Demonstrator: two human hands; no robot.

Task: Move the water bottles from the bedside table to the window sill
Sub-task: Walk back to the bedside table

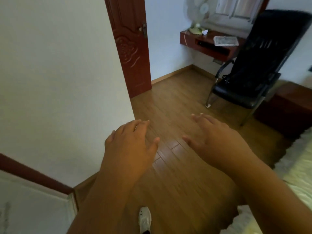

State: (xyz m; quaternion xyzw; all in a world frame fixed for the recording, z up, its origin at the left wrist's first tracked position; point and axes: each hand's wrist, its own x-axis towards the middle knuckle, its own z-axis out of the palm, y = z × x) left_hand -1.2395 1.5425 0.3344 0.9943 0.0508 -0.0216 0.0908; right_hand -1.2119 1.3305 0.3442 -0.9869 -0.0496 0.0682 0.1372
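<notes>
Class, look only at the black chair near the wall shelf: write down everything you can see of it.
The black chair stands on the wooden floor, at the right of the room beside a dark red wall shelf. Its tall back looks like dark mesh, blurred here; the padded seat looks shiny, like leather. Thin metal legs and curved armrests show. Nobody sits on it, and neither hand touches it.

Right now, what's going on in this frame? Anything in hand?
Nothing is in hand. The left hand and right hand are both stretched out, fingers relaxed, above the wooden floor, holding no bottle. No water bottle is visible in this view. Ahead stand a black chair, a wall-mounted desk with a fan on it, and a dark red door. A white shoe shows below.
</notes>
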